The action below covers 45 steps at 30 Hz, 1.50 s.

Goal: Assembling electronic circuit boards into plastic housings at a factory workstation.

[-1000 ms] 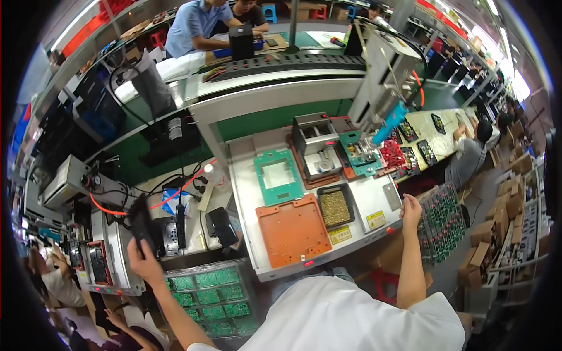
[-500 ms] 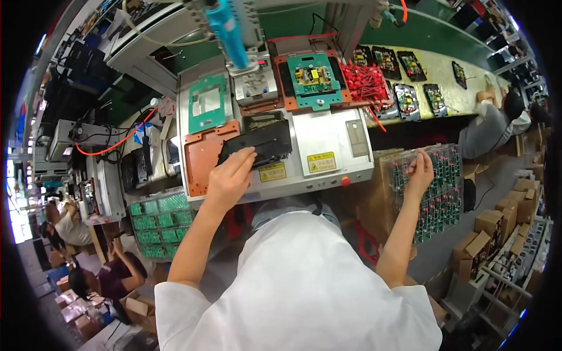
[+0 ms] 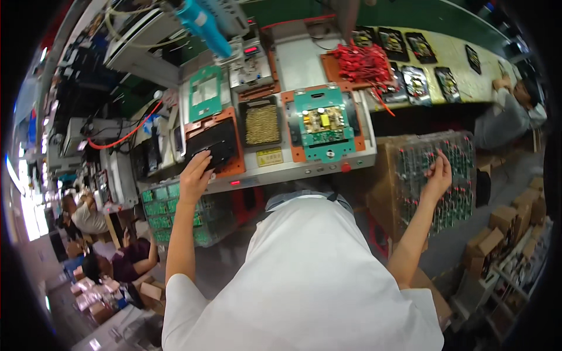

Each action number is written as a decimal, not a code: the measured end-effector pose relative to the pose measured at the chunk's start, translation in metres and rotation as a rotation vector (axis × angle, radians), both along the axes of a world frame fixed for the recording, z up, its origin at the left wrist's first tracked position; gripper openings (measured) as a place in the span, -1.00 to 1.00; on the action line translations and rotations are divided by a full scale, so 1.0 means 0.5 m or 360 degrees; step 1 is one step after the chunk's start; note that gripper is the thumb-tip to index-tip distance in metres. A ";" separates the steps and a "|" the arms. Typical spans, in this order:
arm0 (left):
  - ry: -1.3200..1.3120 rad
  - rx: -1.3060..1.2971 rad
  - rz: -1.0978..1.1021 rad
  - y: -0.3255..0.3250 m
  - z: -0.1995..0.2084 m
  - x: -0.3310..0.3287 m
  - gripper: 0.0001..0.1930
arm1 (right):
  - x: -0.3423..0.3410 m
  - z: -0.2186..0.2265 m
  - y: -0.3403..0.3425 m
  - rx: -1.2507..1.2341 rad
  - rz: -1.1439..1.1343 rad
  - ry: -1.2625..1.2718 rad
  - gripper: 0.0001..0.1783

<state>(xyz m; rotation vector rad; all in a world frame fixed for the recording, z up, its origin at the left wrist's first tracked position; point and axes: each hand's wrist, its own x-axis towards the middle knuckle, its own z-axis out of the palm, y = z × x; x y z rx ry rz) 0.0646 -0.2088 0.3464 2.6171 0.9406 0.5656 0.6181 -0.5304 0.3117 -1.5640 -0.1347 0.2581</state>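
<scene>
That black plastic casing [image 3: 212, 140], flat and roughly rectangular, sits a little askew over the orange plate [image 3: 235, 167], whose right edge shows; whether it lies fully flat, I can't tell from here.

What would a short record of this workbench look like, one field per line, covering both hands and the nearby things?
Left hand: fingers at near edge of black panel
Panel position: over orange fixture
Right hand: raised off the bench; anything held is unclear
Centre: black tray of brass-coloured pieces
Right fixture: green frame holding circuit board
Beyond it: red bundle
</scene>
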 end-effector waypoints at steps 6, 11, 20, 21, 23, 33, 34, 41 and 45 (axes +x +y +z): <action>0.0168 -0.0299 -0.0055 0.027 -0.029 -0.129 -0.49 | -0.038 -0.024 0.028 -0.0145 0.0063 -0.0055 -0.79; 0.0325 -0.0326 -0.0115 0.041 -0.014 -0.112 -0.70 | 0.040 -0.033 -0.090 -0.0694 -0.0180 -0.0445 -0.80; 0.0247 -0.0239 0.0029 0.062 -0.080 -0.137 -0.72 | 0.060 -0.025 0.011 -0.1648 0.0623 -0.1085 -0.78; 0.0206 -0.0287 0.0048 0.060 -0.082 -0.140 -0.72 | 0.052 -0.053 0.025 -0.1763 0.0778 -0.0952 -0.80; 0.0140 -0.0317 0.0073 0.054 -0.077 -0.140 -0.73 | 0.022 -0.094 0.047 -0.1637 0.0861 -0.1228 -0.80; 0.0179 -0.0302 0.0199 0.052 -0.069 -0.083 -0.77 | 0.056 -0.053 0.025 -0.1865 0.0719 -0.1298 -0.83; 0.0172 -0.0302 0.0218 0.037 -0.056 -0.058 -0.77 | 0.041 0.017 0.028 -0.1741 0.0607 -0.1343 -0.84; -0.0909 -0.1187 0.0125 -0.167 0.066 0.236 -0.56 | -0.248 0.202 0.212 0.0048 0.1431 0.0350 -0.74; -0.0941 -0.1749 0.0164 -0.161 0.108 0.280 -0.67 | -0.387 0.172 0.307 0.0424 0.1737 0.0659 -0.76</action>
